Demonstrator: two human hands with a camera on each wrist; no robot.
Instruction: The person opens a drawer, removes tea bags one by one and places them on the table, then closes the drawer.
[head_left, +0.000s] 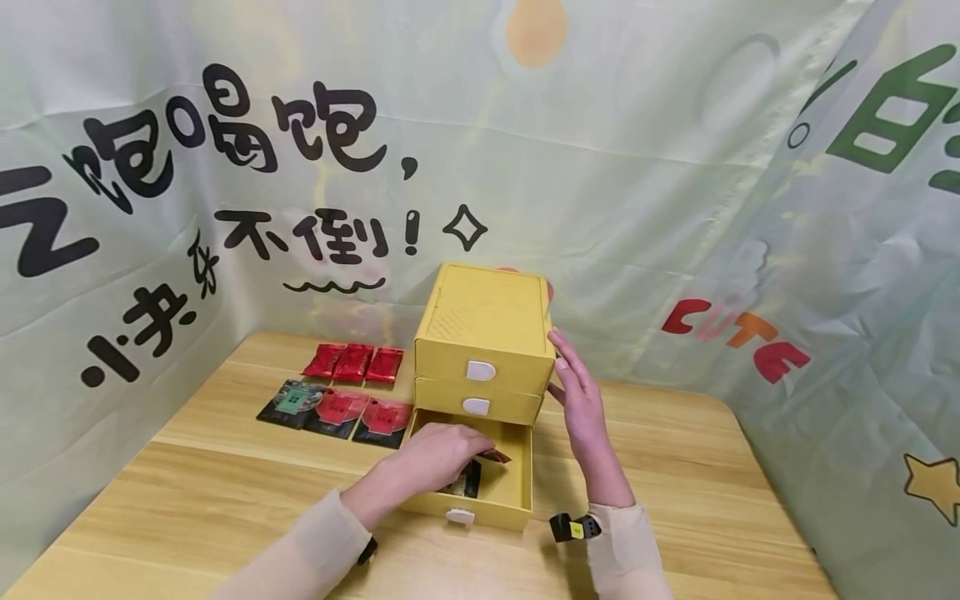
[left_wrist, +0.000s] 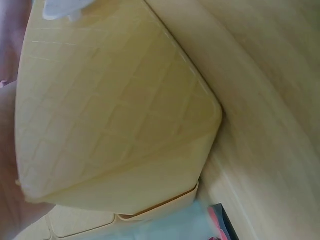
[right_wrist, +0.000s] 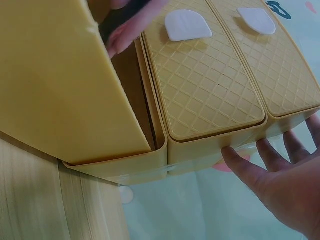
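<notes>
A yellow drawer unit [head_left: 487,308] of three stacked drawers stands on the table, its bottom drawer [head_left: 517,492] pulled out. Inside that drawer my left hand [head_left: 438,454] pinches a small dark-and-red packet [head_left: 495,456]; the right wrist view shows its dark edge [right_wrist: 122,20] between the fingers. Another black packet [head_left: 471,479] lies on the drawer floor, partly hidden under the hand. My right hand [head_left: 583,408] rests its outstretched fingertips against the unit's right side. The left wrist view is filled by the drawer's patterned front [left_wrist: 115,110].
Left of the unit lie three red packets [head_left: 352,362] in a row. In front of them is a row of three larger dark packets [head_left: 335,412], two with red labels and one with green. A printed cloth [head_left: 600,167] hangs behind and beside the wooden table [head_left: 225,500].
</notes>
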